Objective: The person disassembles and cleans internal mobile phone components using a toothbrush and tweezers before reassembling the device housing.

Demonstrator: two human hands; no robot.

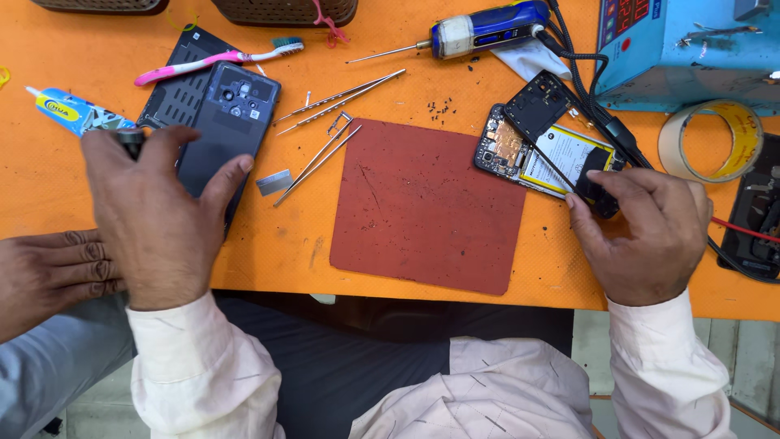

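The left hand (154,219) hides the dark phone back's (227,122) lower end.

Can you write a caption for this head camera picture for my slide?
Left hand over a dark phone back cover, right hand on an opened phone, beside a red mat.

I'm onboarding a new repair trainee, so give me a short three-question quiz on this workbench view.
1. True or false: the right hand rests on the opened phone with its yellow-edged battery.
2. What lies under the left hand? A) dark grey phone back cover B) roll of clear tape C) pink toothbrush
3. What flat thing lies in the middle of the orange table?

Key: 1 true; 2 A; 3 the dark red rubber mat.
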